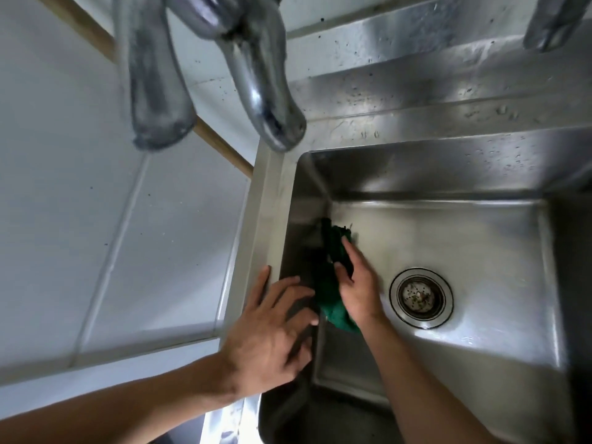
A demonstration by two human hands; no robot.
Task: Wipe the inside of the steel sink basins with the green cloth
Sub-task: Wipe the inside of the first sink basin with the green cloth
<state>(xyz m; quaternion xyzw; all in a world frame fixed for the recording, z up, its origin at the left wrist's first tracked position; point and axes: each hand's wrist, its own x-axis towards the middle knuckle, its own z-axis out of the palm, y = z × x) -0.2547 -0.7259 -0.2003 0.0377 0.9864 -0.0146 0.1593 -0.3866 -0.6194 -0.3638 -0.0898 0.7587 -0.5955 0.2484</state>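
Against the left wall of the brushed stainless-steel sink basin [464,174], at lower centre of the frame, a crumpled dark green cloth [330,293] is pressed to the metal where wall meets floor. The right hand [357,286] lies over it from the right. Its fingers [347,246] reach up along the fabric, and a fold is pinched between thumb and forefinger. Part of the cloth shows below the wrist.

The left hand [272,331] comes in from the lower left with fingers spread wide and holding nothing. Its palm is over the flat steel rim, and the fingertips reach past the edge into the basin, just beside the cloth; whether they touch it I cannot tell.

A round steel drain strainer [420,298] sits in the basin floor to the right of the right hand, with small dark bits in it. A curved chrome tap spout [262,84] hangs blurred at upper centre. White glazed tiles [96,203] fill the left of the frame, crossed by a thin wooden strip [221,145].
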